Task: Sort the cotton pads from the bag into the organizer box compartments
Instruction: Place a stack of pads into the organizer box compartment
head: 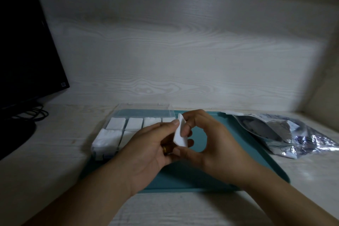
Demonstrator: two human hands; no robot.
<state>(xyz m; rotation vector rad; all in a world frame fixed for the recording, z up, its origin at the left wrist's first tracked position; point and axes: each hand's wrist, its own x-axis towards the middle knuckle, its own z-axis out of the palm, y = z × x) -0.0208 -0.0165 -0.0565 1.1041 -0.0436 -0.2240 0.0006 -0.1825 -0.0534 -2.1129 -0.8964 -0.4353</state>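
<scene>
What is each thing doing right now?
White cotton pad: pinched by both hands above the tray.
Clear plastic organizer box: open, visible compartments hold pads.
Silver foil bag: lying crumpled, right of tray.
Teal plastic tray: flat on the table.
Left hand: gripping.
Right hand: gripping.

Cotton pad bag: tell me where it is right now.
In the head view the cotton pad bag lies on the table at the right, its near end overlapping the teal tray's far right corner, beyond the right hand.

The organizer box (pixel 117 134) is partly hidden by the left hand (pixel 152 150); the monitor (pixel 27 46) is cut off at the left edge.
</scene>
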